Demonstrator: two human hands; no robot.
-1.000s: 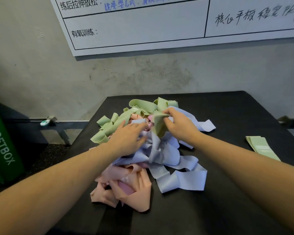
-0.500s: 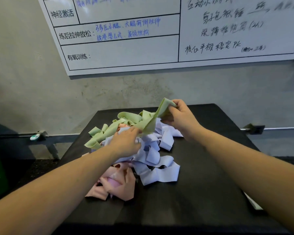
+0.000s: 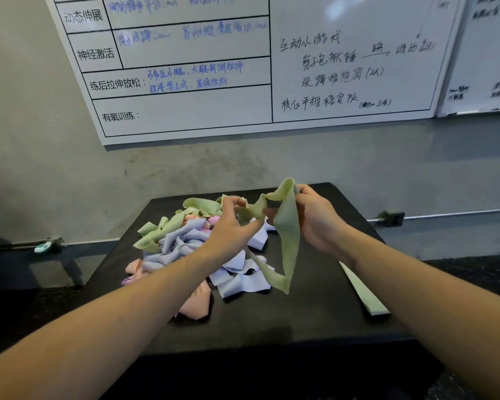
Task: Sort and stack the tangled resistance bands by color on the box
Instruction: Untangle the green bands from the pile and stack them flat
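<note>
Both hands pinch one green band (image 3: pixel 286 226), lifted above the box (image 3: pixel 315 313) at frame centre. Right hand (image 3: pixel 315 220) clamps the top edge between thumb and fingers; left hand (image 3: pixel 231 223) nips the same band just to the left, fingertips pressed together on the fabric. Band's long axis runs near vertical: it hangs from the grips down to a fold whose low point sits in front of the lilac bands (image 3: pixel 237 281), apparently clear of the pile (image 3: pixel 185 243).

Pile sits left of centre on the box top: green loops at its far left edge, lilac in the middle, pink bands (image 3: pixel 197 304) nearest the camera. Still mostly tangled, so I'd call the task early.

Key relation: a flat folded green stack (image 3: pixel 364 295) lies lower right of the grips on the box's right side, partly hidden by the right forearm. Right hand is nearer. Likely next: flatten the band, carry it down and right onto that stack.

Whiteboard (image 3: pixel 214 82) on the wall behind, irrelevant.
</note>
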